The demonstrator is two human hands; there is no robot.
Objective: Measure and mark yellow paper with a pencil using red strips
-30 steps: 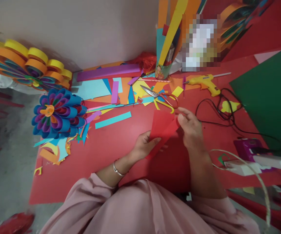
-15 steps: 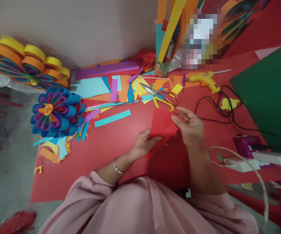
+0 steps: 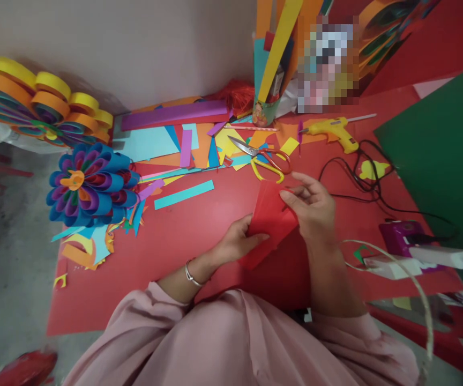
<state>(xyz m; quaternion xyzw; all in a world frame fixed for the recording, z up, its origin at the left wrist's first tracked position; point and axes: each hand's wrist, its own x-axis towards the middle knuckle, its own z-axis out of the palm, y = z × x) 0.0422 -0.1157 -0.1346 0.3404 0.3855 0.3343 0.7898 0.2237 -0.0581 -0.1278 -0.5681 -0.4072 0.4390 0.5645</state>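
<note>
L hand (image 3: pixel 237 241) and R hand (image 3: pixel 315 212) are both gripping a red paper (image 3: pixel 269 220), holding it just above the red bench (image 3: pixel 199 230), near the middle of the view & close in front of the person's body. L fingers are clenching on the paper's lower-left edge, thumb lying on top, rest tucked under. R fingers are pinching its upper-right edge, thumb pressing on the near face, index reaching over the top. The sheet is sitting tilted, w/ a crease running across it. A bangle (image 3: pixel 191 274) is circling the L wrist, pink sleeves showing below. Just beyond the paper, scissors (image 3: pixel 261 158) w/ red & yellow handles are lying on the bench, blades pointing left, near the R fingertips but apart from them. A yellow glue gun (image 3: pixel 331 131) is lying further back to the right, its black cord (image 3: pixel 360 179) looping toward a purple device (image 3: pixel 402 238). A teal strip (image 3: pixel 184 194) is lying left of the hands, a litter of paper scraps (image 3: pixel 199 142) behind it. A blue & purple paper flower (image 3: pixel 89 192) is sitting at the bench's left edge, an orange & yellow flower (image 3: pixel 34 104) behind that. A cup (image 3: pixel 266 110) of tall paper strips is standing at the back by the wall; a green sheet (image 3: pixel 444 161) is covering the right side.
</note>
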